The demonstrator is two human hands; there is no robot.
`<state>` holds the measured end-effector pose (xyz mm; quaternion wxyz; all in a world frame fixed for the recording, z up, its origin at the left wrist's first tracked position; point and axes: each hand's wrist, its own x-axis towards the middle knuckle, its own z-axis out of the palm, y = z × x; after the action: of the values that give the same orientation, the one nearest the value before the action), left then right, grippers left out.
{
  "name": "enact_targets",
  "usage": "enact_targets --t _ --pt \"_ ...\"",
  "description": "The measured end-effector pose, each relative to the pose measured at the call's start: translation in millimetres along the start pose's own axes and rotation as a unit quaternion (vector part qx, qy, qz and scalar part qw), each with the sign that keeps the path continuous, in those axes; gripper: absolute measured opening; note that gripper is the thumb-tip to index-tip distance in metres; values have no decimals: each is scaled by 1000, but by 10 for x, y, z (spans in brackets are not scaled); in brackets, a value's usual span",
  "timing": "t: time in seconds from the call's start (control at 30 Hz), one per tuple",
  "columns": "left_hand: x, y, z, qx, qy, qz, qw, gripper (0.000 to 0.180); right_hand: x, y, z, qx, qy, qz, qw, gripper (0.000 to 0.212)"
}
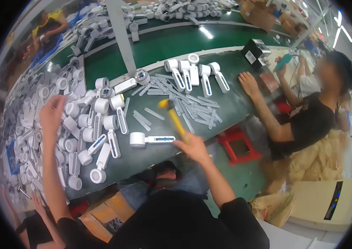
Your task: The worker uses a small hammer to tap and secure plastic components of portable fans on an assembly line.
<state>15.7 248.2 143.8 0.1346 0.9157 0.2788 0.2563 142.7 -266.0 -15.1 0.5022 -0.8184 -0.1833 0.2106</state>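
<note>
My right hand [193,148] is closed around the yellow handle of a hammer [178,124], its head raised above the table. Just under that hand, a white handheld shower head [155,140] lies on its side, its handle showing a long slot with a blue strip. My left hand [52,114] is lifted over a heap of white shower heads [29,135], its fingers curled together. A pale sliver shows at those fingertips, too small to name. Beyond the hammer lie many loose translucent plastic strips [184,106].
Several shower heads [206,81] stand in a row at the table's far side, near a black box [255,53]. A green conveyor belt [176,39] runs behind. At right a co-worker [308,120] rests a hand on the table, above a red stool [238,145]. Another person's hands [39,205] show lower left.
</note>
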Motion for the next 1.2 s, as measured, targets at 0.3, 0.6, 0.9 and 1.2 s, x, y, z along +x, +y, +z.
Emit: enact_targets --t 0.3,0.6,0.9,1.2 --pt "-1081 2269 1717 -207 -233 222 924 12 -395 125 -824 158 286 58 943 34" --pt "-863 2945 2579 -69 -134 293 944 45 -1117 730 -945 199 318 132 918 33" --pt "-748 2992 2636 -106 -256 430 859 19 -1169 847 -939 214 319 171 907 33" --pt "-520 3058 2714 -102 -273 495 819 12 -1193 753 -854 184 300 171 920 35"
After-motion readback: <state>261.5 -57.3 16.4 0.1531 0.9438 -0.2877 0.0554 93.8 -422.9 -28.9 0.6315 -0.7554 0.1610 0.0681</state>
